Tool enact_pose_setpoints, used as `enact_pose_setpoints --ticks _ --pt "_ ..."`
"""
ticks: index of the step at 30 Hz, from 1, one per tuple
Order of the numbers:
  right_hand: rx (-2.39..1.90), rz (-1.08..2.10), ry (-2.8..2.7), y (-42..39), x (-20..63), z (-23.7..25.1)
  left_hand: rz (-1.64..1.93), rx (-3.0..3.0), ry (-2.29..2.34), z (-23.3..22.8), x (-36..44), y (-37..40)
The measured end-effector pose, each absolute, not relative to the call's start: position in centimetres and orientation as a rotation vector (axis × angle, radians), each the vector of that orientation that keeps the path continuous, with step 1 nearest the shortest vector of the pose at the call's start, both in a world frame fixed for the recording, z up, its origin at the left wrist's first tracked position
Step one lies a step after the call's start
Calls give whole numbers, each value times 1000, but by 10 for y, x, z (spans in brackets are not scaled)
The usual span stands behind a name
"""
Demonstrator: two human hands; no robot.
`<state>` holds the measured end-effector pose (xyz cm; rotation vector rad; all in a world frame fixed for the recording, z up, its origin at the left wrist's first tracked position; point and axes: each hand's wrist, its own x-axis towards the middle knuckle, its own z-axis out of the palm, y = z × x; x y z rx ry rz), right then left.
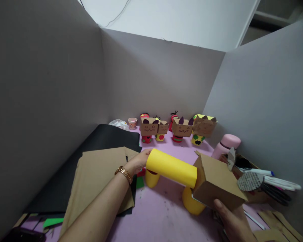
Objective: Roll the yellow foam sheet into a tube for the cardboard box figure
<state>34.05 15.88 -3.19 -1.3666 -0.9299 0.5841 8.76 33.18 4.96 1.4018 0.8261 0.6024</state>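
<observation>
My left hand (140, 160), with a gold watch at the wrist, is closed on the far-left end of a yellow paper tube (171, 167); most of its fingers are hidden behind the tube. The tube's right end meets a brown cardboard box (218, 179). My right hand (232, 218) grips that box from below, its thumb on the near side. Beneath the tube, a shorter yellow cylinder (152, 179) stands on the purple tabletop. Another yellow cylinder (192, 202) sits below the box, partly covered by it.
Cardboard sheets (98, 181) and black paper (111, 137) lie at left. Cardboard-headed figures (149, 127) stand along the back beside a paper cup (132, 123). At right are a pink bottle (226, 145), a holder with markers and scissors (275, 193), and cardboard strips (282, 223). Grey partitions (161, 80) enclose the table.
</observation>
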Motion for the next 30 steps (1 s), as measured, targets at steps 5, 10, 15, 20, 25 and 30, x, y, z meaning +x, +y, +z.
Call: enact_pose_setpoints --ticks 5,10,15,20,25,30 --pt "-1361 593 -926 159 339 -32 612 1398 813 45 87 333" --pt "-1327 598 -882 159 330 -21 623 1406 793 46 87 332" --pt "-1273 621 -901 159 329 -21 613 1406 785 49 87 330" --pt "-1266 614 -891 160 331 -29 621 1410 782 48 87 331" --pt "-1280 598 -929 162 325 -28 620 1434 768 48 86 333" --pt "-1299 582 -978 161 322 -22 601 1454 757 50 85 334"
